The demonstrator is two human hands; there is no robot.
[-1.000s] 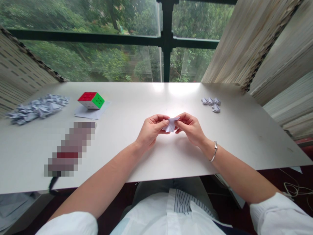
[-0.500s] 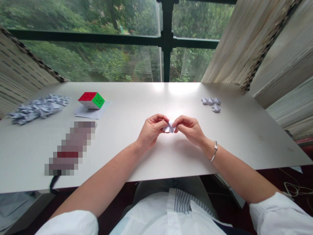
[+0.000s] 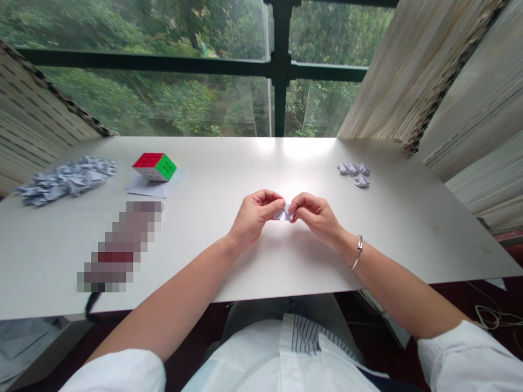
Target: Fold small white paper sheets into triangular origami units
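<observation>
Head view, across the white table (image 3: 212,169): a heap of folded papers (image 3: 67,182) lies by the left edge, a pixelated object (image 3: 120,245) toward the near left corner, a cube (image 3: 154,167) on flat paper (image 3: 152,190) nearer the far edge. About midway between the side edges, the left hand (image 3: 252,218) pinches a small folded paper (image 3: 283,214), the right hand (image 3: 316,215) gripping its other side. Four folded pieces (image 3: 362,181) sit toward the far right corner.

Bare left hand (image 3: 256,216) pinches, bare right hand (image 3: 316,215) pinches too: one small folded white paper piece (image 3: 283,215) between them, over the flat white table (image 3: 400,234), red-green-white puzzle cube (image 3: 156,166) off left!
</observation>
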